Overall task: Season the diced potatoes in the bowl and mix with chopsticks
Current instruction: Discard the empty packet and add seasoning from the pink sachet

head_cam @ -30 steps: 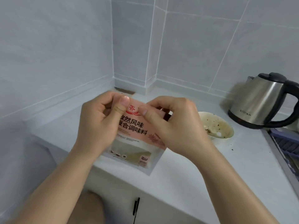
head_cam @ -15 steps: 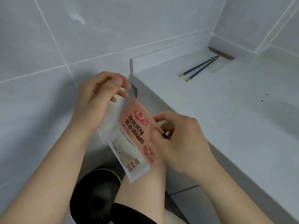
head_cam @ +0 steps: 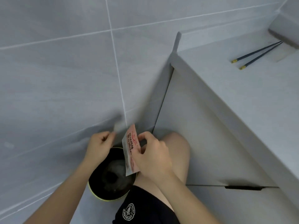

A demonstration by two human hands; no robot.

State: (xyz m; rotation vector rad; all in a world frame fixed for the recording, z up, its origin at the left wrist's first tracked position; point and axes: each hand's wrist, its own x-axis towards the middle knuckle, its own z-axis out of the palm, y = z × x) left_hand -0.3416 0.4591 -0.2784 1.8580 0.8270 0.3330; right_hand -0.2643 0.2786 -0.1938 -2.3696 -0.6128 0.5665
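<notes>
Head view: seasoning packet (head_cam: 131, 151) pinched in right hand (head_cam: 152, 157), above the bin (head_cam: 111, 177). Left hand (head_cam: 99, 147) beside it, closed on a blurred torn strip (head_cam: 116, 125) — probably for discarding. Opening step, seemingly. Chopsticks (head_cam: 257, 53) on the counter (head_cam: 242, 97), well away from the bin. Potato bowl out of sight — next, back to it, then sprinkle.

Both forearms reach in from the bottom edge toward 12 o'clock, hands low and close together. The left hand (head_cam: 98, 147) is curled, thumb and forefinger pinched on a small blurred strip at its 1 o'clock. At its 3 o'clock, the right hand (head_cam: 151, 156) grips a packet (head_cam: 131, 149) between thumb and fingers, knuckles up. A bare knee (head_cam: 177, 147) shows just beyond the right hand.
</notes>
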